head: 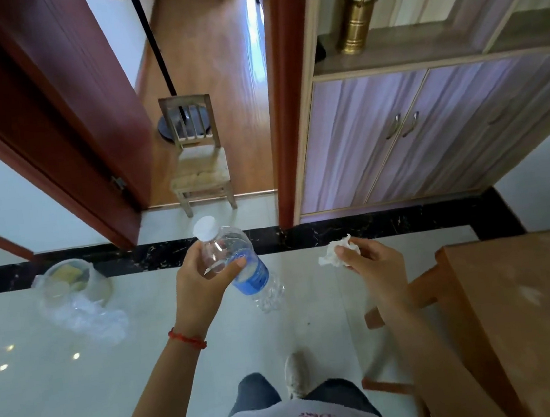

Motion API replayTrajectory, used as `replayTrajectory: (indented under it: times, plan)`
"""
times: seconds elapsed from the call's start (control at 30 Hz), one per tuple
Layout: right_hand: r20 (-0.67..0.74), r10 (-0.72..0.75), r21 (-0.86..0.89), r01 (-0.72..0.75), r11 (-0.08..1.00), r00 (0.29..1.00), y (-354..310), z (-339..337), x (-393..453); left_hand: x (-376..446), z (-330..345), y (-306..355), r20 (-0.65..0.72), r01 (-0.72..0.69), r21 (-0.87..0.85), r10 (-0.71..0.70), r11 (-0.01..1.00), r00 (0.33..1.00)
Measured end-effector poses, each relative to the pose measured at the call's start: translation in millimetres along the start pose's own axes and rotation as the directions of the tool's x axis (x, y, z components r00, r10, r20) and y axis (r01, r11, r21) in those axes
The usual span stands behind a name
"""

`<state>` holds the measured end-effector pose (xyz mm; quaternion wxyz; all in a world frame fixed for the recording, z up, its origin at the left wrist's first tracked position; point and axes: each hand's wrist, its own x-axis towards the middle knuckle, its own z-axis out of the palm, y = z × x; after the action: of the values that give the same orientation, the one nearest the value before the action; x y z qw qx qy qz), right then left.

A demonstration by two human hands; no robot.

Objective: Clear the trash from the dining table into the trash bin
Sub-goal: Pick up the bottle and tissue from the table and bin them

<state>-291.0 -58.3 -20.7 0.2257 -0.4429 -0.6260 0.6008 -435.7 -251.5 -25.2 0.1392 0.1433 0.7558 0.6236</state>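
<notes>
The left hand [202, 278] has its fingers [235, 265] wrapped around a clear plastic bottle [238, 264] with a white cap, held tilted above the pale floor [64, 386]. The right hand [372, 262] pinches a crumpled tissue [335, 253]. The lined trash bin [73, 286] stands on the floor to the left; the wooden desk [534, 298] sits at the right.

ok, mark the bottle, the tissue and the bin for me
bottle [252, 276]: head view, on the blue label.
tissue [332, 253]: head view, on the crumpled white wad.
bin [99, 290]: head view, on its right outer wall.
</notes>
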Motion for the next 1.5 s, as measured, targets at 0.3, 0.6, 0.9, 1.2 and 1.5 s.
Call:
replayTrajectory:
  times: [0.3,0.6,0.9,1.2,1.5]
  plan:
    - [-0.062,0.032,0.097,-0.026,0.995,0.998,-32.9,19.3,98.7,119.1,46.8,14.2,0.081,-0.025,0.011,0.024,1.000,0.996]
    - [-0.191,0.040,0.089,-0.023,0.996,0.981,-61.1,47.0,203.1,267.4,107.0,30.7,0.318,-0.071,-0.028,0.076,0.997,0.945]
    - [-0.402,0.144,0.183,-0.074,0.980,0.904,-70.8,50.2,259.8,361.8,178.2,53.2,0.546,-0.130,-0.027,0.124,0.991,0.829]
    - [-0.629,0.262,0.353,-0.032,0.935,0.732,-60.9,-5.7,253.8,365.6,285.3,69.8,0.832,0.053,-0.027,-0.007,0.998,0.555]
    - [-0.777,0.320,0.387,0.010,0.922,0.542,-43.8,-74.8,230.8,322.6,396.2,96.4,0.940,-0.034,-0.060,0.067,0.998,0.335]
